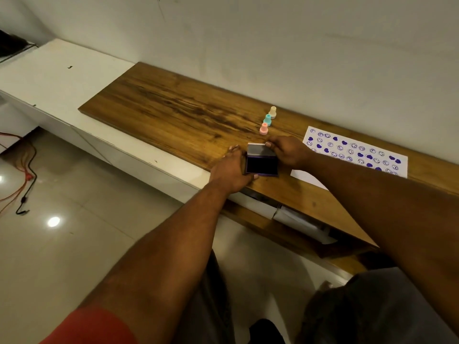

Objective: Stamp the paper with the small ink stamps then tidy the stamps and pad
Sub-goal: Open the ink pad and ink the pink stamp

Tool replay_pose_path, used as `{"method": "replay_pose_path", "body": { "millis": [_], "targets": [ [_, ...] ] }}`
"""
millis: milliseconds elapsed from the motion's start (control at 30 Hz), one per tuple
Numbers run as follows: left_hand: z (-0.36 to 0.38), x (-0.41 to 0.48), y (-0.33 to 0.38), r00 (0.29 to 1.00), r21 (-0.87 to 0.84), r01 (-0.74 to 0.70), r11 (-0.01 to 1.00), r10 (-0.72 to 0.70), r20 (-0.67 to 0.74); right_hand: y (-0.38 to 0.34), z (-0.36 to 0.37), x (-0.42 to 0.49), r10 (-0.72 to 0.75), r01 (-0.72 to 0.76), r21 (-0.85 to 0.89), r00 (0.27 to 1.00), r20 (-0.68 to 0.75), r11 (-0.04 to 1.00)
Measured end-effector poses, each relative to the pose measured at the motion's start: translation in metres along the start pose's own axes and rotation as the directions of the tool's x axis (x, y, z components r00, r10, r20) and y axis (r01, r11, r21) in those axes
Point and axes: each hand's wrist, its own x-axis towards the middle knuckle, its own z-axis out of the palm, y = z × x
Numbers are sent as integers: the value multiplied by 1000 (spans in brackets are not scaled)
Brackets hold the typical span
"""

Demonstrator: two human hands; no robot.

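Note:
The purple ink pad (261, 164) lies on the wooden desk (173, 112) near its front edge, its hinged lid (259, 149) raised partway. My left hand (229, 173) grips the pad's left side. My right hand (288, 152) pinches the lid's far edge. Three small stamps stand upright in a row just beyond: a pink stamp (263, 128), a teal stamp (267, 119) and a cream stamp (272, 112). To the right lies the white paper (352, 155), covered with purple smiley and heart prints; my right forearm hides its near part.
The wall runs close behind the desk. A white counter (49, 78) adjoins the desk on the left. An open shelf (298, 219) holding white items sits under the desk. Red and black cables (24, 170) lie on the tiled floor at left.

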Motion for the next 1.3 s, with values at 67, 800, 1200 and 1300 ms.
{"method": "replay_pose_path", "body": {
  "millis": [67,800,1200,1300],
  "targets": [
    [-1,0,2,1000,1,-6,1000,6,6,3,-1,8,30,-29,23,999,-32,999],
    [3,-1,-6,1000,56,-30,998,30,9,12,24,25,119,-108,53,956,-268,993],
    [-22,10,-3,1000,43,-6,999,5,9,-8,1,49,45,-183,-261,887,-459,948],
    [-28,13,-3,1000,33,7,999,-6,-22,-9,2,60,83,-216,-248,887,-454,944]
  ]
}}
